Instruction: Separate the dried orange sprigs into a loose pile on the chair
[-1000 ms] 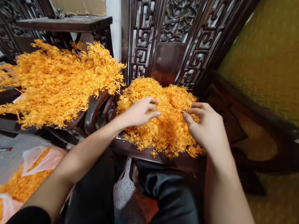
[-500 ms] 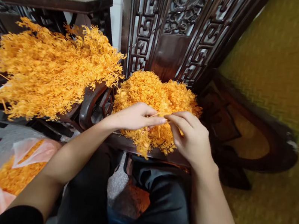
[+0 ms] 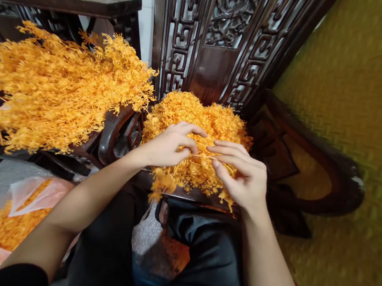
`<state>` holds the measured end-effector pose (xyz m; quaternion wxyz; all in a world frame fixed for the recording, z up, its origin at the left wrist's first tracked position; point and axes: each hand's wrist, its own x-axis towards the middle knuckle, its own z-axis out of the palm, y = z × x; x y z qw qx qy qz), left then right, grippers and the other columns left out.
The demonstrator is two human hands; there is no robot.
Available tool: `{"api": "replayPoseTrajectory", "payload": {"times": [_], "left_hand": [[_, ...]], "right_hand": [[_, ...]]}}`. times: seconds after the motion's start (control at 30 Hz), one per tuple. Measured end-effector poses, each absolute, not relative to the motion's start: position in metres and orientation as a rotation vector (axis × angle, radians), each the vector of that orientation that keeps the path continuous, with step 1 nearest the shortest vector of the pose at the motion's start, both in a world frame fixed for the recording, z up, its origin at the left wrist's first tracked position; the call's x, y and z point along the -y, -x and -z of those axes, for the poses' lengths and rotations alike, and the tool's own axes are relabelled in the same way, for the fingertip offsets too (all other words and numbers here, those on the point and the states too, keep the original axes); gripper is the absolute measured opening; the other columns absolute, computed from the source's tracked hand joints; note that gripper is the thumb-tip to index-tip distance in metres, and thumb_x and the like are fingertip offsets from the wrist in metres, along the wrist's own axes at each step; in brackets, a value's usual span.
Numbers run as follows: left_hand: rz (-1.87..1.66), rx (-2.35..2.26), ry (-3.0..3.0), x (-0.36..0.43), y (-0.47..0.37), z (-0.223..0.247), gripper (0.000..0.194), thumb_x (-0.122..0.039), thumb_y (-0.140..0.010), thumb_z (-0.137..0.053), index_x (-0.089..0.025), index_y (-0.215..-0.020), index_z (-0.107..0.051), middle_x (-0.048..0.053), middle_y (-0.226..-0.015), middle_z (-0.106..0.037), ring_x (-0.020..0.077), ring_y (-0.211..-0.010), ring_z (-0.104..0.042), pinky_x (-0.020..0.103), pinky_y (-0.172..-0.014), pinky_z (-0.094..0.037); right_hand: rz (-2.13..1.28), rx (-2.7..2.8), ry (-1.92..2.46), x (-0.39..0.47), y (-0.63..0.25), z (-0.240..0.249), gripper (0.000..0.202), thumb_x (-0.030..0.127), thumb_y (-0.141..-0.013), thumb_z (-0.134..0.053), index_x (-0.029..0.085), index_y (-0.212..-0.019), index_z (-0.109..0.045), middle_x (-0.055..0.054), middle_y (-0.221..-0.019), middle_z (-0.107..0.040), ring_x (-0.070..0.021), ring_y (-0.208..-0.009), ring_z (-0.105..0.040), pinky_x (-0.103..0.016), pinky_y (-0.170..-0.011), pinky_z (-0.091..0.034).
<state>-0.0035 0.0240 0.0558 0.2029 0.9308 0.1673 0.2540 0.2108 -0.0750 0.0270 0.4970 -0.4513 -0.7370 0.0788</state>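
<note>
A heap of frilly orange plastic pieces (image 3: pixel 188 113) lies on the dark wooden seat, and both hands are over its front part. My left hand (image 3: pixel 174 145) pinches a thin orange stem between thumb and forefinger, its other fingers raised. The stem stretches across to my right hand (image 3: pixel 241 168), whose thumb and fingers are around its other end. An orange frilly piece (image 3: pixel 163 182) hangs below my left hand over the seat's front edge.
A larger orange bunch (image 3: pixel 57 93) covers the seat at the left. Plastic bags with orange pieces (image 3: pixel 13 226) lie on the floor. A carved backrest (image 3: pixel 213 67) stands behind, a curved armrest (image 3: pixel 343 201) at the right.
My hands have moved apart, with the thin stem now visible between them. The hanging orange piece has shifted left. The view has shifted slightly.
</note>
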Motion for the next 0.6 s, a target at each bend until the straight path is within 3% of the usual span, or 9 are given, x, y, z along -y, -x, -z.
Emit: {"api": "replayPoseTrajectory", "payload": {"times": [0.13,0.27,0.4,0.6], "left_hand": [[-0.643,-0.342,-2.359,-0.019,0.001,-0.060,0.017,-0.023,-0.095,-0.055,-0.019,-0.092,-0.071,0.007,-0.114,-0.066,0.0180,-0.109,-0.062,0.038,-0.103,-0.047],[-0.589,-0.358,-2.305,-0.017,-0.002,-0.057,0.025,-0.040,-0.093,-0.064,-0.017,-0.085,-0.069,0.006,-0.104,-0.069,0.0167,-0.098,-0.064,0.034,-0.095,-0.049],[-0.476,-0.516,-2.310,-0.024,0.001,-0.051,0.020,-0.035,-0.092,-0.061,-0.017,-0.088,-0.070,0.005,-0.093,-0.074,0.0165,-0.087,-0.067,0.032,-0.084,-0.049],[-0.278,-0.690,-2.790,-0.031,0.011,-0.046,0.017,-0.023,-0.089,-0.055,-0.016,-0.083,-0.069,0.006,-0.078,-0.069,0.0190,-0.073,-0.063,0.033,-0.073,-0.043]], "right_hand": [[-0.275,1.673,1.124,0.074,-0.213,-0.021,0.010,0.025,-0.090,-0.071,0.027,-0.095,-0.079,-0.004,-0.091,-0.077,-0.0216,-0.084,-0.071,-0.040,-0.081,-0.057],[-0.312,1.660,1.238,0.073,-0.217,-0.020,0.013,0.030,-0.092,-0.069,0.024,-0.096,-0.079,-0.003,-0.083,-0.073,-0.0170,-0.071,-0.066,-0.033,-0.066,-0.052],[-0.406,1.818,1.322,0.074,-0.228,-0.021,0.018,0.036,-0.091,-0.071,0.021,-0.096,-0.079,-0.003,-0.081,-0.072,-0.0156,-0.069,-0.065,-0.030,-0.066,-0.049],[-0.549,2.098,1.491,0.077,-0.246,-0.013,0.028,0.048,-0.088,-0.073,0.022,-0.097,-0.078,-0.007,-0.096,-0.078,-0.0223,-0.082,-0.072,-0.032,-0.072,-0.052]]}}
